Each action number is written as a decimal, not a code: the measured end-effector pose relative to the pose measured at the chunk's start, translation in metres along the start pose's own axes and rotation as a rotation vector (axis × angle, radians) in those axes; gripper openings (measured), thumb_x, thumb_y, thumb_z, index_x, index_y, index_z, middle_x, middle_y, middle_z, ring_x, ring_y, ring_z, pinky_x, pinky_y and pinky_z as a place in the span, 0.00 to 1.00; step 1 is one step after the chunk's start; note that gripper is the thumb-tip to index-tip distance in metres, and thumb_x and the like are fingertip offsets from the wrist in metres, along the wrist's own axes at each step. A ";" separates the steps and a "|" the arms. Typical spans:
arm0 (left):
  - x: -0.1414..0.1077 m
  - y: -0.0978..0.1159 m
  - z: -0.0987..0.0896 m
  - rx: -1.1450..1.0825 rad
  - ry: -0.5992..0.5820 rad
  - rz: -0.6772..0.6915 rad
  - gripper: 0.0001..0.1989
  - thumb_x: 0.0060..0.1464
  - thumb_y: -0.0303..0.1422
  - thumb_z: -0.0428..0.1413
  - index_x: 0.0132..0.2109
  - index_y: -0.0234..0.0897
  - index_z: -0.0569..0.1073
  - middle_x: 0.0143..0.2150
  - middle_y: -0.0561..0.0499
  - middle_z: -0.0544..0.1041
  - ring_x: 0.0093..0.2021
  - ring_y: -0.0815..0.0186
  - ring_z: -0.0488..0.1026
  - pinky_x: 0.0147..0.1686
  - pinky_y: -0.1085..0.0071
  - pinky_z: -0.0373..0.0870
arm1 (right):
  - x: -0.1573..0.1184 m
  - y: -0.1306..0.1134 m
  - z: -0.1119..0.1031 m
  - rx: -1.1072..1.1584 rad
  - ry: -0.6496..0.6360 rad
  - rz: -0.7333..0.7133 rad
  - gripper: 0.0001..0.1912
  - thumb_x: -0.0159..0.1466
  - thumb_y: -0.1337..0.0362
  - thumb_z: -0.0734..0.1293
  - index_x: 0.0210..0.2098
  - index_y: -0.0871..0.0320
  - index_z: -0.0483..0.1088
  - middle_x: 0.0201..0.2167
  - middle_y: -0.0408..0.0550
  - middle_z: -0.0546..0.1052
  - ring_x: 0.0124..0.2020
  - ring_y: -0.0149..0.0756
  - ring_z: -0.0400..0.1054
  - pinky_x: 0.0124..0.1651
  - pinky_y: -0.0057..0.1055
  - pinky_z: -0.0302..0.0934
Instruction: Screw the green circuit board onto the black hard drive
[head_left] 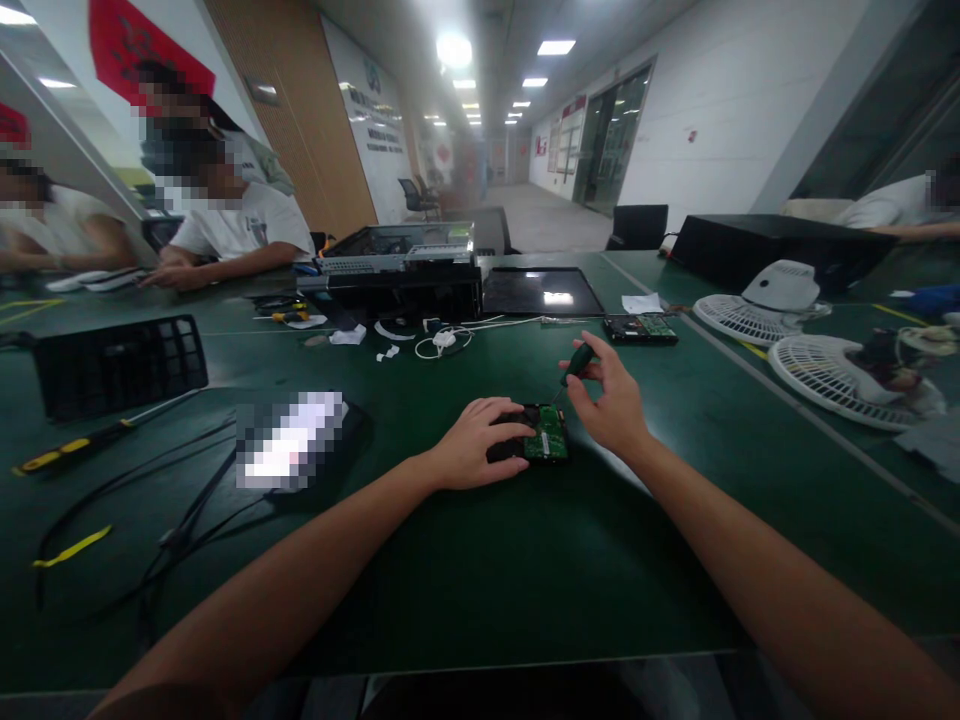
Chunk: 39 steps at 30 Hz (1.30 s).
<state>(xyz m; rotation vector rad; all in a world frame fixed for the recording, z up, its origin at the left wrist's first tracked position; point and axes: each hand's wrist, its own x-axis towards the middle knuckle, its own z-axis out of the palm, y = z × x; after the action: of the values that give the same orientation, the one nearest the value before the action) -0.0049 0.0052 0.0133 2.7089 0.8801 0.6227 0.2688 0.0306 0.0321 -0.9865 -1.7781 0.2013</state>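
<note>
A hard drive (pixel 556 440) lies on the green table in front of me, its green circuit board facing up. My left hand (pixel 480 443) spans the drive's left part and holds it against the table, thumb along the near edge and fingers spread over the top. Between the fingertips of my right hand (pixel 611 400) is a small screwdriver with a dark green handle (pixel 577 362). It is tilted, and its thin shaft points down at the far right part of the board. Whether the tip touches a screw is too small to tell.
Behind the drive stand an opened computer case (pixel 405 285), a flat black panel (pixel 541 292) and another hard drive (pixel 641 329). White fan parts (pixel 817 370) lie right. A yellow-black screwdriver (pixel 75 447), cables and a blurred bright-screened device (pixel 292 440) lie left. Other people sit beyond.
</note>
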 end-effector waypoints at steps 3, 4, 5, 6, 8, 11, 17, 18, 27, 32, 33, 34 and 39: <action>0.000 -0.001 0.000 0.002 -0.002 0.003 0.25 0.63 0.47 0.63 0.64 0.50 0.75 0.71 0.45 0.67 0.73 0.45 0.60 0.70 0.41 0.56 | 0.000 0.000 0.000 0.017 0.003 -0.007 0.33 0.70 0.64 0.65 0.73 0.50 0.56 0.64 0.57 0.73 0.50 0.46 0.80 0.57 0.50 0.74; 0.000 -0.001 0.000 0.003 -0.002 0.006 0.25 0.64 0.47 0.63 0.64 0.49 0.75 0.71 0.45 0.67 0.73 0.45 0.60 0.71 0.41 0.56 | 0.000 0.001 0.000 0.015 0.006 -0.007 0.33 0.70 0.64 0.66 0.73 0.50 0.56 0.63 0.57 0.74 0.49 0.46 0.80 0.57 0.50 0.75; 0.000 -0.001 0.001 0.005 0.001 0.008 0.25 0.64 0.47 0.63 0.64 0.49 0.75 0.71 0.44 0.67 0.73 0.45 0.60 0.71 0.41 0.56 | 0.000 0.001 0.000 0.010 0.010 -0.007 0.33 0.70 0.63 0.66 0.73 0.50 0.57 0.61 0.57 0.75 0.49 0.46 0.80 0.56 0.50 0.75; 0.000 -0.001 0.001 0.006 0.003 0.010 0.24 0.64 0.47 0.63 0.64 0.49 0.75 0.71 0.44 0.67 0.72 0.45 0.60 0.71 0.41 0.56 | 0.000 0.002 0.000 -0.001 0.014 -0.006 0.33 0.70 0.63 0.67 0.72 0.50 0.57 0.60 0.56 0.76 0.48 0.46 0.79 0.55 0.51 0.75; 0.000 -0.001 0.001 0.006 0.010 0.012 0.24 0.63 0.47 0.63 0.64 0.49 0.75 0.70 0.44 0.68 0.72 0.45 0.61 0.70 0.41 0.57 | 0.001 0.004 0.000 -0.039 0.024 -0.005 0.34 0.69 0.61 0.68 0.72 0.49 0.59 0.56 0.55 0.77 0.46 0.46 0.78 0.53 0.52 0.75; 0.000 -0.001 0.002 0.003 0.018 0.011 0.25 0.62 0.46 0.64 0.63 0.50 0.75 0.70 0.44 0.68 0.72 0.44 0.62 0.70 0.41 0.58 | 0.002 0.005 -0.002 -0.110 0.042 -0.028 0.33 0.68 0.60 0.70 0.71 0.47 0.62 0.52 0.53 0.76 0.43 0.46 0.75 0.51 0.52 0.75; 0.001 -0.001 0.002 -0.002 0.020 0.012 0.25 0.62 0.46 0.64 0.64 0.50 0.75 0.70 0.45 0.68 0.72 0.44 0.62 0.70 0.42 0.57 | 0.002 0.002 -0.003 -0.103 0.028 -0.030 0.33 0.68 0.60 0.70 0.71 0.47 0.62 0.52 0.53 0.77 0.43 0.46 0.75 0.51 0.52 0.75; 0.001 -0.001 0.001 -0.001 0.017 0.011 0.25 0.62 0.46 0.64 0.64 0.50 0.75 0.70 0.45 0.68 0.72 0.44 0.61 0.70 0.42 0.57 | 0.001 0.001 -0.002 -0.073 0.018 -0.019 0.33 0.69 0.60 0.69 0.71 0.47 0.60 0.54 0.53 0.77 0.44 0.46 0.76 0.52 0.52 0.75; 0.000 -0.002 0.001 0.010 0.006 0.016 0.25 0.63 0.47 0.63 0.64 0.49 0.75 0.70 0.45 0.67 0.72 0.45 0.61 0.71 0.42 0.56 | 0.000 0.000 -0.001 0.033 -0.006 0.040 0.34 0.69 0.61 0.67 0.73 0.50 0.57 0.57 0.56 0.78 0.46 0.47 0.81 0.54 0.51 0.76; 0.000 -0.001 0.001 0.009 0.002 0.014 0.24 0.64 0.47 0.63 0.64 0.49 0.75 0.71 0.45 0.67 0.72 0.45 0.60 0.71 0.42 0.56 | 0.000 0.001 -0.001 0.023 0.015 0.050 0.34 0.69 0.59 0.68 0.72 0.51 0.58 0.56 0.56 0.79 0.45 0.47 0.80 0.52 0.51 0.76; 0.000 -0.001 0.001 0.008 0.004 0.014 0.24 0.64 0.47 0.63 0.64 0.49 0.75 0.71 0.45 0.67 0.72 0.45 0.60 0.71 0.42 0.56 | 0.000 0.002 -0.001 0.022 0.017 0.049 0.34 0.69 0.59 0.68 0.72 0.51 0.58 0.55 0.56 0.79 0.44 0.46 0.80 0.52 0.50 0.76; 0.000 -0.001 0.000 0.007 0.005 0.013 0.24 0.64 0.47 0.63 0.64 0.49 0.75 0.71 0.45 0.67 0.72 0.45 0.60 0.71 0.42 0.56 | 0.000 0.002 -0.001 0.023 0.017 0.049 0.34 0.69 0.59 0.68 0.72 0.51 0.58 0.55 0.55 0.79 0.44 0.46 0.80 0.52 0.50 0.76; 0.000 -0.001 0.000 0.008 -0.001 0.011 0.24 0.64 0.47 0.63 0.64 0.49 0.75 0.71 0.45 0.67 0.72 0.45 0.60 0.71 0.42 0.56 | -0.001 0.001 0.000 0.039 0.018 0.050 0.34 0.69 0.59 0.69 0.72 0.51 0.59 0.55 0.55 0.79 0.44 0.46 0.80 0.52 0.50 0.76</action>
<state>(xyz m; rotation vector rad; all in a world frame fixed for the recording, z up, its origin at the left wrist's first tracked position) -0.0050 0.0058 0.0132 2.7223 0.8698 0.6210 0.2694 0.0310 0.0307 -1.0020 -1.7280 0.2571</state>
